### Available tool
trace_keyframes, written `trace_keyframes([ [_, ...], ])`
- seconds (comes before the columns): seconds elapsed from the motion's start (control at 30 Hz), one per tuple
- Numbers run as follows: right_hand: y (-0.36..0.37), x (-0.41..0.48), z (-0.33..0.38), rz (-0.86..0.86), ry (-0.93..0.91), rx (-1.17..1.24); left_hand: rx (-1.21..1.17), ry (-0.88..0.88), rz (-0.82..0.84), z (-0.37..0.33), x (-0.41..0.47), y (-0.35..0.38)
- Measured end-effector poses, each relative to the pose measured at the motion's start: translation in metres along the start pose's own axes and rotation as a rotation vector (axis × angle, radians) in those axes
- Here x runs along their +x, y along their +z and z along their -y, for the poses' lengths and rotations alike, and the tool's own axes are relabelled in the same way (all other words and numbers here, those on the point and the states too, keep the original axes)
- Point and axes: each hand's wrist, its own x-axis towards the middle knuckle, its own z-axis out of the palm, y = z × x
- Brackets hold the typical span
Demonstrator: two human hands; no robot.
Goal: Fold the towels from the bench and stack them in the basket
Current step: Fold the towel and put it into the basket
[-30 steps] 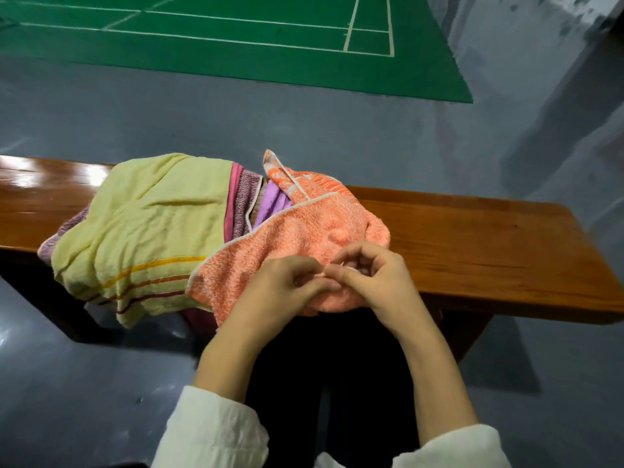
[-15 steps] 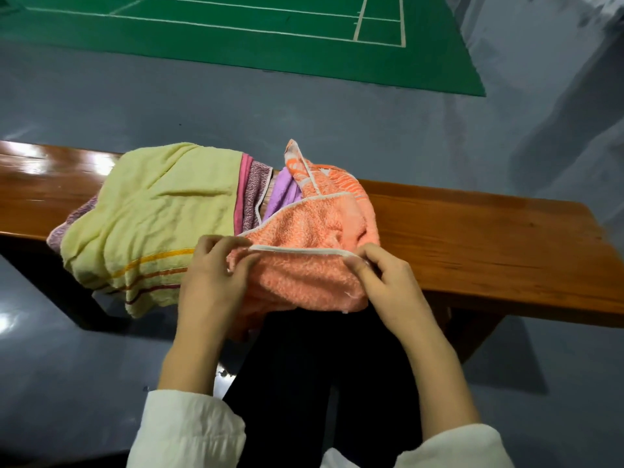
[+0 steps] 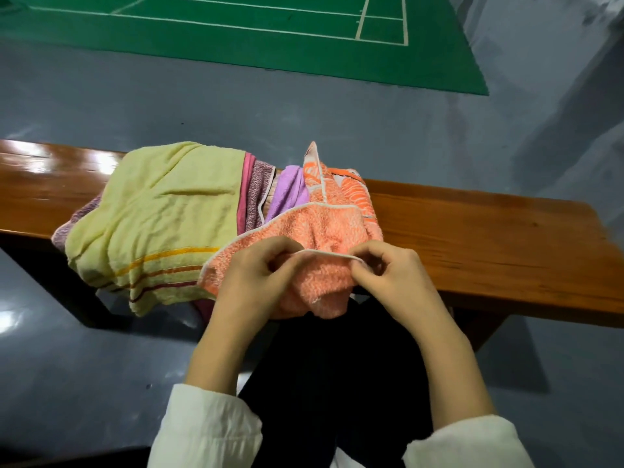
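Observation:
An orange towel [image 3: 332, 228] with a white hem lies crumpled on the wooden bench [image 3: 489, 238], hanging over its near edge. My left hand [image 3: 260, 275] and my right hand [image 3: 395, 275] each pinch that white hem, holding a short stretch of it taut between them. To the left a yellow towel [image 3: 158, 217] with orange and brown stripes drapes over the bench, covering a mauve towel [image 3: 258, 194]. A purple towel [image 3: 290, 194] shows between them and the orange one. No basket is in view.
The bench runs across the frame, its right part bare wood. Grey floor lies beyond it, then a green court mat [image 3: 236, 32] with white lines. My dark trousers [image 3: 337, 383] fill the space below my hands.
My hands first met at the towel's middle, spread apart along the white hem, and now stand closer together again, the left hand having moved right. The view shifted slightly.

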Motion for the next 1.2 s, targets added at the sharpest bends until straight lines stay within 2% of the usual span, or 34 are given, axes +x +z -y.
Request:
trace_keyframes([
  [0.1,0.002,0.010,0.001,-0.053,-0.058,-0.120,-0.001,-0.040,-0.053,0.007,0.000,-0.009],
  [0.27,-0.010,0.018,0.009,-0.131,-0.130,-0.041,0.001,-0.080,-0.154,0.012,0.004,-0.023],
  [0.4,-0.019,0.019,0.026,-0.363,-0.401,-0.089,-0.034,-0.061,-0.224,0.002,0.011,-0.025],
  [0.47,-0.025,0.017,0.032,-0.455,-0.444,-0.101,-0.052,-0.046,-0.217,-0.005,0.014,-0.024],
  [0.53,-0.028,0.013,0.032,-0.418,-0.416,-0.032,-0.056,-0.044,-0.214,-0.009,0.014,-0.022],
  [0.6,-0.027,0.008,0.026,-0.301,-0.325,0.027,-0.062,-0.062,-0.222,-0.006,0.011,-0.019],
  [0.7,-0.021,0.001,0.013,-0.149,-0.152,-0.041,-0.025,-0.097,-0.224,0.002,0.008,-0.018],
  [0.8,-0.026,-0.006,0.006,-0.118,-0.058,-0.050,0.028,-0.135,-0.257,0.005,0.006,-0.023],
  [0.9,-0.042,-0.008,-0.001,-0.090,0.006,0.051,0.110,-0.170,-0.299,0.010,0.009,-0.033],
  [0.97,-0.046,-0.007,0.001,-0.085,-0.006,0.122,0.136,-0.188,-0.254,0.009,0.011,-0.031],
  [1.03,-0.039,-0.005,0.009,-0.061,-0.066,0.229,0.063,-0.157,-0.158,0.000,0.013,-0.018],
  [1.13,-0.019,-0.003,0.018,0.003,-0.124,0.334,-0.092,-0.029,0.081,-0.027,0.010,0.010],
  [1.2,-0.014,-0.004,0.019,0.010,-0.154,0.369,-0.109,0.037,0.201,-0.036,0.008,0.024],
])
